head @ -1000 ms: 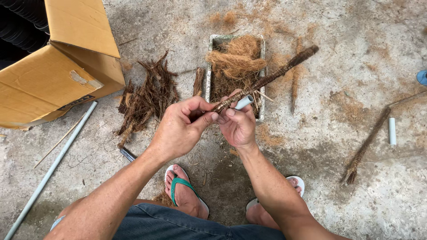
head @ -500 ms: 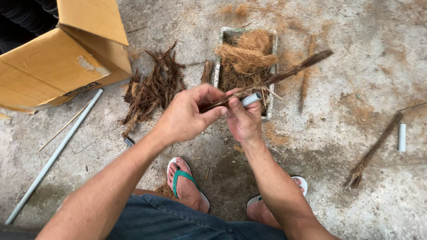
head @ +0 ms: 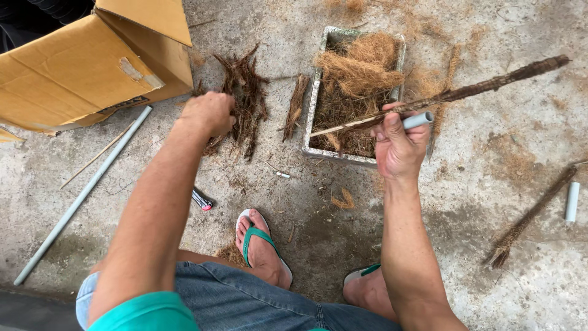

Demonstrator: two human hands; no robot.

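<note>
My right hand (head: 398, 147) grips a long brown fibrous stick (head: 465, 92) together with a short white tube (head: 418, 119), over the near edge of a metal tray (head: 312, 107) full of tan coir fibre (head: 358, 67). The stick points up to the right, its pale stripped end toward the left. My left hand (head: 208, 113) reaches down onto a heap of dark brown fibre strips (head: 245, 92) on the concrete, fingers curled into the heap; what it holds is hidden.
An open cardboard box (head: 86, 67) lies at the upper left, with a long white pipe (head: 82, 193) and a thin stick beside it. Another fibrous stick (head: 533, 214) and white tube (head: 571, 201) lie at right. My feet in green sandals (head: 260, 248) are below.
My left hand has let go of the stick and moved left and down to the dark fibre heap. My right hand keeps the stick, now held a little further right.
</note>
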